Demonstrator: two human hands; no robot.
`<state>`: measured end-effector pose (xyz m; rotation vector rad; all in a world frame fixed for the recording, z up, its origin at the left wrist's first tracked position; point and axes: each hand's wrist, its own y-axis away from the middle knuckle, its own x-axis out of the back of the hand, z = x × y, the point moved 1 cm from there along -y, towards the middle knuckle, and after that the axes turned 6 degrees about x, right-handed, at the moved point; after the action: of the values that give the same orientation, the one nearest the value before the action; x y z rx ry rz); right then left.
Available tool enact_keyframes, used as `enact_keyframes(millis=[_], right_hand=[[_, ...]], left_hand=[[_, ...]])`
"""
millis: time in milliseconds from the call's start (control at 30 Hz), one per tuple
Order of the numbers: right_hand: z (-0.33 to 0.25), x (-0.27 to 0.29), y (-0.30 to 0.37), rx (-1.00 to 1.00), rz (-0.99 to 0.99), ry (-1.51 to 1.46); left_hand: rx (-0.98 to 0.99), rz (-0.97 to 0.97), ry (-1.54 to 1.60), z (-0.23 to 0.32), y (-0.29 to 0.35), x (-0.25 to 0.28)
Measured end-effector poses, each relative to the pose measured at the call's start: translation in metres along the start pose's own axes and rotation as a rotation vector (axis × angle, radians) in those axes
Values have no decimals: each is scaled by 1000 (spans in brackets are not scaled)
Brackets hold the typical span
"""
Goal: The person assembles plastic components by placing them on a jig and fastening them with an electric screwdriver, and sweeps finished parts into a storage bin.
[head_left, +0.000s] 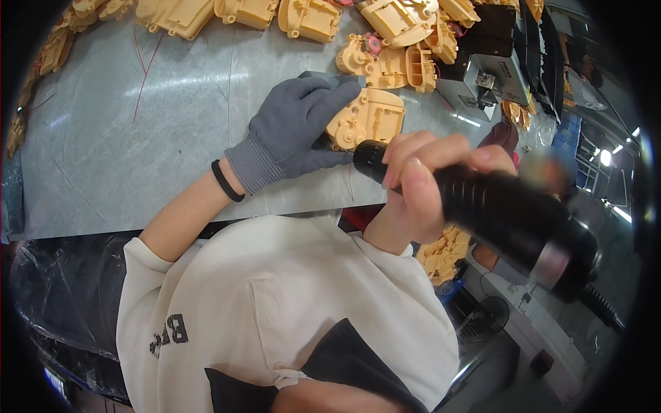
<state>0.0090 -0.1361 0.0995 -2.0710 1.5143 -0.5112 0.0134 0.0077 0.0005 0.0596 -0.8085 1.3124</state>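
Tightly round a black power tool (509, 217), the right hand (430, 172).

Grey table (186, 138), glossy; thin red wires (145, 72) lie across it, upper left. Silver metal box (508, 77) at upper right. Creased black plastic (69, 289) below the table's near left edge. Far right, I note a lit lamp (605, 157).
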Motion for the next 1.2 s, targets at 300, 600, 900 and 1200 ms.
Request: enact_keyframes(millis=[300, 600, 900, 1200], right_hand=[[3, -1, 5, -22, 10, 33], [-21, -2, -3, 71, 109, -13], [-56, 50, -48, 333, -67, -98], [-48, 36, -60, 419, -40, -134]], left_hand=[[15, -20, -18, -3, -1, -5], [-3, -64, 146, -3, -2, -14], [-190, -87, -490, -20, 15, 10], [108, -185, -332, 11, 7, 3]])
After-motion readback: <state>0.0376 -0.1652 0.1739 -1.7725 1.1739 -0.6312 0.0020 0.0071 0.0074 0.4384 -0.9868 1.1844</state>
